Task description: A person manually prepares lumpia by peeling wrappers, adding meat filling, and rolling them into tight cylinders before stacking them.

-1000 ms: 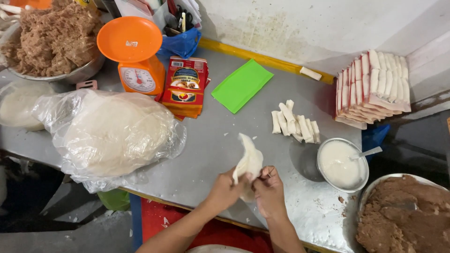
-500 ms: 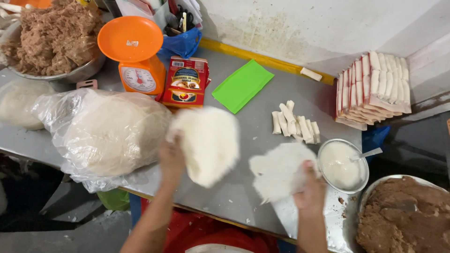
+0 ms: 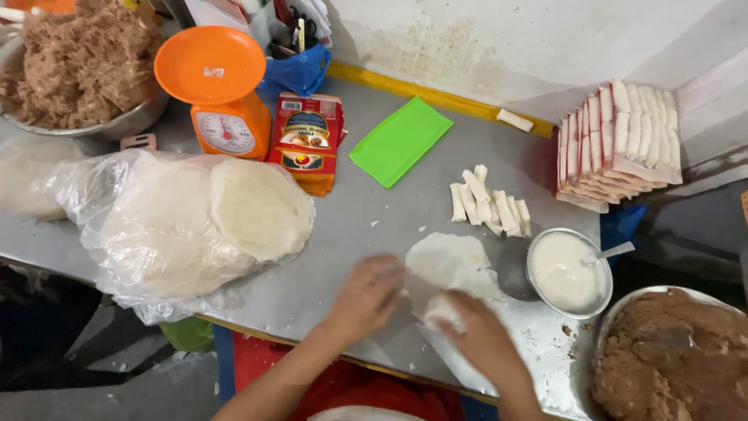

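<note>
A thin round white wrapper sheet (image 3: 452,261) lies on the metal table (image 3: 366,234) in front of me. My left hand (image 3: 365,298) rests on its near left edge with fingers curled. My right hand (image 3: 479,335) pinches the near part of the sheet, which is bunched up under the fingers. A stack of round white wrappers (image 3: 261,206) sits on a clear plastic bag (image 3: 156,234) to the left. Several rolled white sticks (image 3: 487,206) lie just beyond the sheet.
A metal bowl of white paste (image 3: 567,273) with a spoon stands right of the sheet, a bowl of brown filling (image 3: 670,366) at the right corner. Farther back are an orange scale (image 3: 214,93), a red packet (image 3: 308,140), a green board (image 3: 400,140), stacked rolls (image 3: 619,144) and shredded brown filling (image 3: 74,66).
My left hand put one wrapper back on the stack at the left and came to the sheet on the table. My right hand laid its sheet flat and now grips its near edge.
</note>
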